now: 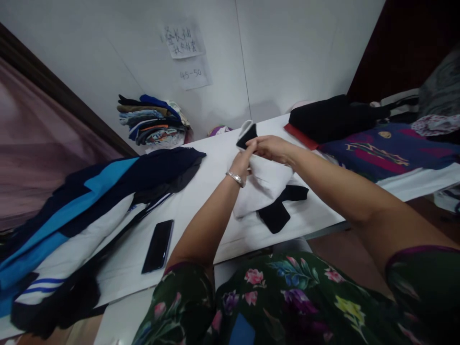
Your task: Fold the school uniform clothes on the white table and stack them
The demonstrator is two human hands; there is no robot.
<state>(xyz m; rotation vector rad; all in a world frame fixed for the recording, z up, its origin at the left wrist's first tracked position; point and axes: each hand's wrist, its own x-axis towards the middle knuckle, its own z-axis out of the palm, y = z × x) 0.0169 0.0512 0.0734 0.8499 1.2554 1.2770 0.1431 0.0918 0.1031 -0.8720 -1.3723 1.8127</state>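
A white garment with black parts [268, 179] lies bunched on the white table in front of me. One end of it, black with a white edge, sticks up above my fingers. My left hand [243, 162], with a silver bangle at the wrist, is closed on the garment just below that end. My right hand [270, 146] pinches the cloth close beside it, its fingers touching the left ones. Black strips of the garment spread over the table on the near right side. The exact grip of the fingertips is partly hidden.
Dark blue, light blue and white clothes [108, 191] lie at the left, near a black phone [157, 247]. Folded clothes [154, 122] are stacked at the back left. More clothes [377, 148] cover the right end of the white table [223, 239]. Paper signs [185, 40] hang on the wall.
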